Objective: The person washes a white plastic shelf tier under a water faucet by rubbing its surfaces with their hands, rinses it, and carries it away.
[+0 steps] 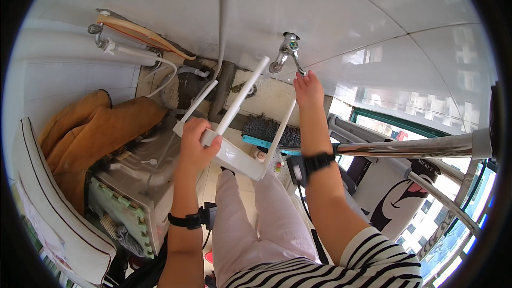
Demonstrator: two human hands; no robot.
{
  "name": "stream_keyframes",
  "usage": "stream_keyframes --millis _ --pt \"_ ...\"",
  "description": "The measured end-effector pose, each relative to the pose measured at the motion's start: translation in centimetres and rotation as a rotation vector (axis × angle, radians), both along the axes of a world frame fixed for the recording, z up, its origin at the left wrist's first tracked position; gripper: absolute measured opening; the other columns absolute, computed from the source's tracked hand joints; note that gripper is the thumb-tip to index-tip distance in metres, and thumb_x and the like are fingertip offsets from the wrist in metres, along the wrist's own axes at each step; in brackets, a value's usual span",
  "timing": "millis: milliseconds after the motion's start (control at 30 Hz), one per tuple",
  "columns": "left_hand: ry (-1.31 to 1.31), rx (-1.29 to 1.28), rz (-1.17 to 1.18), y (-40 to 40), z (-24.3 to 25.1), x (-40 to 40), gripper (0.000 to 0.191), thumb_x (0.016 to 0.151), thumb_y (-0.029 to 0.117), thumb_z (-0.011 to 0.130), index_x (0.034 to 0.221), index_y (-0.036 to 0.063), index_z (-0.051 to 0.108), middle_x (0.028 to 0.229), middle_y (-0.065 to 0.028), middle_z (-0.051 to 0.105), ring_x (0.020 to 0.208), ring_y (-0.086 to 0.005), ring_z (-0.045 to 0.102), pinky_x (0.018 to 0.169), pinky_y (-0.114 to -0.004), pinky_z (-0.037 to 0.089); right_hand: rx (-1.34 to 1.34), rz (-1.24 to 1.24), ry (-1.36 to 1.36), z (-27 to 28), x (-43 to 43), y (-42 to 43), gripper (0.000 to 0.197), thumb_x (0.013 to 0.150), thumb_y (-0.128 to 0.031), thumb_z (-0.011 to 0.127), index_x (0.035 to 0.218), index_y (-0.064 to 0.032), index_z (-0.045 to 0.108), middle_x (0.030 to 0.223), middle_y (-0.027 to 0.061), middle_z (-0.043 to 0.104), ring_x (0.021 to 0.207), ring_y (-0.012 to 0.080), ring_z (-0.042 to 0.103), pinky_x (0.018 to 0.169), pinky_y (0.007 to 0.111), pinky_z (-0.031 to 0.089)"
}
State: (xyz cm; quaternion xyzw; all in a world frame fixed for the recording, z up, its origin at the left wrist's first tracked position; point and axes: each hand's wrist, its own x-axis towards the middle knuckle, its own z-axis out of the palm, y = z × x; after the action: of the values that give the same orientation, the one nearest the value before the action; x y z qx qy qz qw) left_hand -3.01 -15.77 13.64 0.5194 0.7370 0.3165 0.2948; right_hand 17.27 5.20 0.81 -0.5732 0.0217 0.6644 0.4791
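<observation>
My left hand grips a white rack by its flat base. Three white rods reach away from that base towards the wall, and the tip of the middle one is near the spout of a chrome tap. At the tap's lever, the fingers of my right hand pinch the lower end. The tap comes out of the white tiled wall, above a pale ledge. Whether water is running cannot be made out clearly.
A grey-bristled brush with a blue head lies beneath the rack. Left are a metal cabinet top, a brown cloth cover and a white hose. A chrome pole crosses at right, near a cartoon-printed cover.
</observation>
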Motion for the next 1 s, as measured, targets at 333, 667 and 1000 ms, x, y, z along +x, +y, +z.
stream_keyframes --millis 333,667,1000 --pt "-0.022 0.041 -0.116 0.1 -5.5 9.8 0.014 0.078 0.011 0.051 0.091 0.0053 0.05 0.087 -0.012 0.047 0.088 -0.0303 0.043 0.081 -0.042 0.029 0.996 1.141 -1.271 11.8 2.8 -14.8 0.038 0.084 -0.014 0.054 0.118 0.001 0.045 0.113 0.0202 0.049 0.105 0.0335 0.047 0.091 0.039 0.036" --pt "-0.109 0.194 -0.263 -1.6 -4.8 8.6 0.018 0.075 0.009 0.055 0.092 0.0072 0.049 0.083 -0.0105 0.046 0.086 -0.0301 0.043 0.083 -0.041 0.029 0.466 1.458 -0.725 11.6 3.0 -16.0 0.033 0.081 -0.03 0.06 0.102 -0.003 0.059 0.125 0.0155 0.046 0.114 0.0272 0.042 0.1 0.038 0.024" --pt "-0.282 -0.154 0.236 -3.1 -14.3 -3.8 0.029 0.087 0.02 0.043 0.103 -0.0012 0.055 0.099 -0.0117 0.053 0.097 -0.026 0.048 0.085 -0.032 0.036 0.235 0.999 -0.798 12.8 -2.9 -18.9 0.031 0.076 -0.03 0.066 0.077 0.0009 0.059 0.057 0.0118 0.056 0.047 0.0193 0.049 0.046 0.031 0.038"
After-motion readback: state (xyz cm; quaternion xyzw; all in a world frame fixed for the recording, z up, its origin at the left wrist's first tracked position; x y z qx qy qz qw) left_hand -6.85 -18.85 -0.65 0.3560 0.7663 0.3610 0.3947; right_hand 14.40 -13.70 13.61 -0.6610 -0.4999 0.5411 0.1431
